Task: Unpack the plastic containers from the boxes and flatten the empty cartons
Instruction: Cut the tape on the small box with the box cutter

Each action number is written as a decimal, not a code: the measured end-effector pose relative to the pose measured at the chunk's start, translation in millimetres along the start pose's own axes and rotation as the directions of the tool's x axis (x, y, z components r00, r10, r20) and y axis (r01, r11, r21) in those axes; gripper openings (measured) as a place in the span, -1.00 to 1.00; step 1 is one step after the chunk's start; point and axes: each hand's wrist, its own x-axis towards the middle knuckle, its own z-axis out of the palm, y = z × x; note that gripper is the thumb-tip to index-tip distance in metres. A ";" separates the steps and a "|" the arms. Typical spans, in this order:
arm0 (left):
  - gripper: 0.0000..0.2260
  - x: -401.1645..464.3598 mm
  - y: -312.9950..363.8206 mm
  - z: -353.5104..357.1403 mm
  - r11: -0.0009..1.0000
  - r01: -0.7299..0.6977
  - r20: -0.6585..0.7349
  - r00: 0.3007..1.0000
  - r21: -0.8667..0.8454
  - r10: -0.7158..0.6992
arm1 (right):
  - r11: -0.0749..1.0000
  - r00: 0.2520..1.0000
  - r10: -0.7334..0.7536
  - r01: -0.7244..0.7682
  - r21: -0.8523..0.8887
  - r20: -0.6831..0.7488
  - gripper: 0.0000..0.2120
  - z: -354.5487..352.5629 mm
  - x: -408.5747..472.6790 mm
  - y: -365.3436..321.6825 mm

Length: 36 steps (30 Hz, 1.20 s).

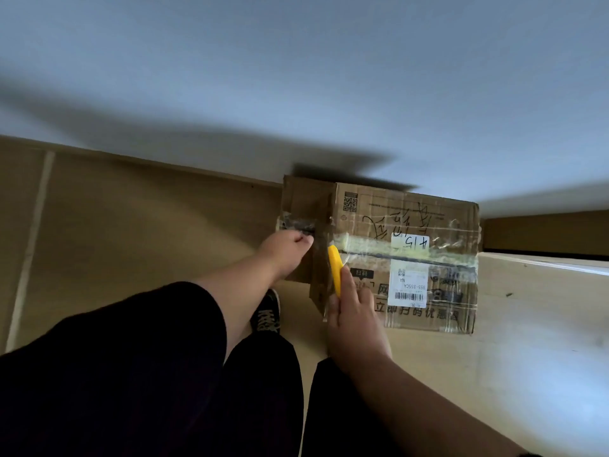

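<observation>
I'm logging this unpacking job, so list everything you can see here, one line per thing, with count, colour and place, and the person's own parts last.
Cardboard box: one, brown, taped shut, on the floor by the wall, right of centre.
Shipping label: one, white with a barcode, on the box top.
Clear tape: several strips across the box top and end.
Utility knife: one, yellow, at the box's left end.
Floor: tan.
Wall: pale grey-blue, behind the box.
Shoe: one, dark, under the left arm.
Left hand: grips the box's left end.
Right hand: holds the utility knife.
</observation>
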 end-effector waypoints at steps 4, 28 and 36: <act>-0.63 19.1 15.0 -16.6 0.999 -0.041 -0.043 0.998 -0.027 0.040 | 0.999 0.999 0.042 -0.042 0.023 -0.022 -0.42 10.5 10.5 -12.6; -0.57 45.1 49.5 -3.0 0.997 -0.076 -0.033 0.997 0.007 0.077 | 0.969 0.986 0.151 -0.163 0.186 0.073 -0.38 13.4 30.3 -43.1; -0.63 42.8 54.3 1.9 0.994 -0.091 -0.102 0.990 0.066 0.097 | 0.922 0.968 0.229 -0.249 0.296 0.101 -0.39 23.6 14.2 -46.9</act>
